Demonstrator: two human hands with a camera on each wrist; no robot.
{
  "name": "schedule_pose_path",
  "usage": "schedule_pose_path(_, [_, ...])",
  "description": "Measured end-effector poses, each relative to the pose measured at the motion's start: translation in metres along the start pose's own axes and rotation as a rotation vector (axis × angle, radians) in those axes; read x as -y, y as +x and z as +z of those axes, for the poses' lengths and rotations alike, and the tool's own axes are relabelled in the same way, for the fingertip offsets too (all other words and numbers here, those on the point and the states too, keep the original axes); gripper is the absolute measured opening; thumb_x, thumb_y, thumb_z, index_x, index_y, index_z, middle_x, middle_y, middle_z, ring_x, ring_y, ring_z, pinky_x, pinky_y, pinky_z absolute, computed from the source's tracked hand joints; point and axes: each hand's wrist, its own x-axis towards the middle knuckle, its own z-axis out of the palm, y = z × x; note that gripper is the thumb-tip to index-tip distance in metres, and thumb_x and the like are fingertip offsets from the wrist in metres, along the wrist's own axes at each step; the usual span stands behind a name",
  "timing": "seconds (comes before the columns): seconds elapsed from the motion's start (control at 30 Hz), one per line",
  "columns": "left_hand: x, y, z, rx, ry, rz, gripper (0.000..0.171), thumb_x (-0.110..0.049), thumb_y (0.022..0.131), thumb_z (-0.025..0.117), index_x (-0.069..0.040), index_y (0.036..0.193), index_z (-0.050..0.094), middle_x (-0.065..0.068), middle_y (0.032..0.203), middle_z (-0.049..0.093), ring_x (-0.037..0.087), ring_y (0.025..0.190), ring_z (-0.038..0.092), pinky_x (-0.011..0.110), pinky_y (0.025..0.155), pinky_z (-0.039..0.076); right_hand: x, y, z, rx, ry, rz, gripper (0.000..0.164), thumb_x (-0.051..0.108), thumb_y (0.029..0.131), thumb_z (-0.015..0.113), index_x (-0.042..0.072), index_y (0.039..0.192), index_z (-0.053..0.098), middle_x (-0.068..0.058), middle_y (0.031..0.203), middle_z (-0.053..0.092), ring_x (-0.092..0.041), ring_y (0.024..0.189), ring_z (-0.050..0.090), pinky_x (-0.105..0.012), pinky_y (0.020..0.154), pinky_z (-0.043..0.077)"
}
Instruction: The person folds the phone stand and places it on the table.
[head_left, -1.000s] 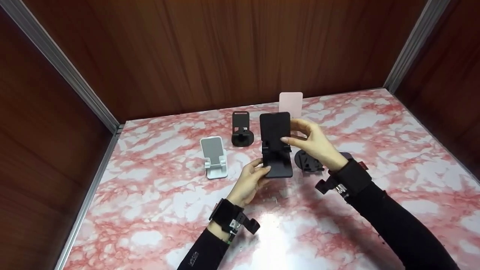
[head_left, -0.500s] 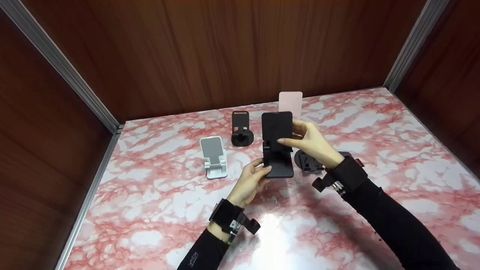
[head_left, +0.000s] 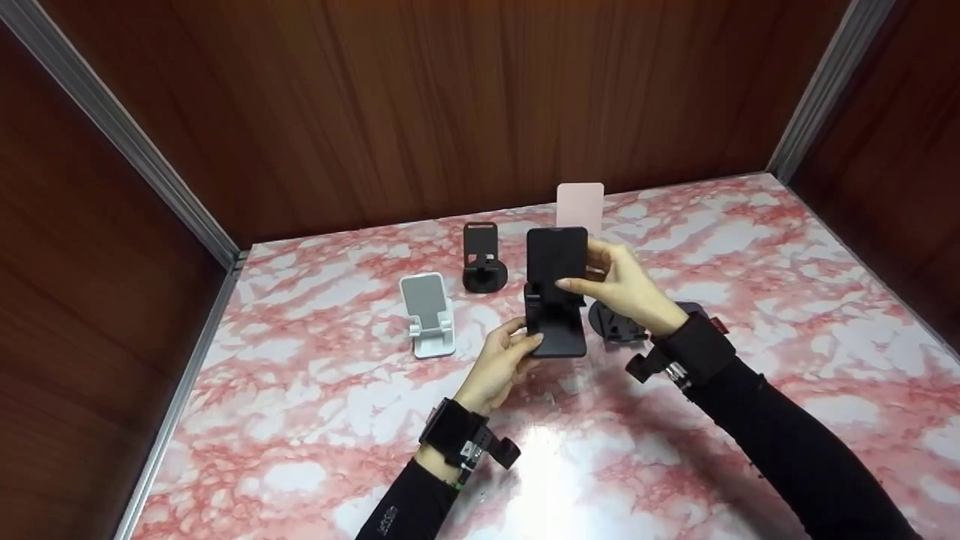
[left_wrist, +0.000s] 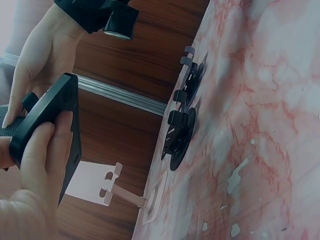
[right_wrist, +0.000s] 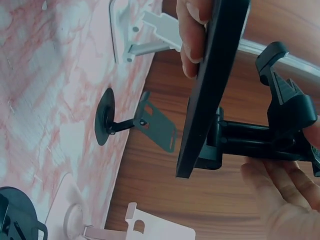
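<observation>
Both hands hold a black phone stand (head_left: 556,255) above the table, its back plate raised over its base. My left hand (head_left: 495,367) pinches the lower left corner of the base, thumb on top and fingers beneath. My right hand (head_left: 630,289) grips the right edge of the back plate, with its thumb on the front and fingers behind. In the right wrist view, a hinged arm joins the stand's thick base (right_wrist: 215,85) to the plate. Just right of the held stand, a black round-based stand (head_left: 615,322) lies folded low, partly behind my right hand.
On the marbled table (head_left: 300,420) stand a white phone stand (head_left: 426,300) at left, a black round-based stand (head_left: 481,244) farther back, and a pink stand (head_left: 580,202) behind the held one. Another dark item (head_left: 690,306) sits partly behind the right wrist. Wood-grain panels (head_left: 420,112) enclose the table.
The back plate has shifted slightly right and then down a little, its angle to the base changing. My right hand has moved slightly left with it; my left hand has hardly moved.
</observation>
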Motion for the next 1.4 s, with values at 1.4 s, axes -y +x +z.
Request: schedule_pose_path(1.4, [-0.002, -0.002, 0.005, -0.002, 0.007, 0.006, 0.039, 0.005, 0.097, 0.048, 0.015, 0.134, 0.040, 0.023, 0.108, 0.064, 0.024, 0.090, 0.068, 0.034, 0.087, 0.054, 0.003, -0.003, 0.007, -0.177, -0.357, -0.300, 0.028, -0.012, 0.078, 0.074, -0.008, 0.104, 0.063, -0.020, 0.096, 0.069, -0.029, 0.089, 0.066, -0.032, 0.073, 0.059])
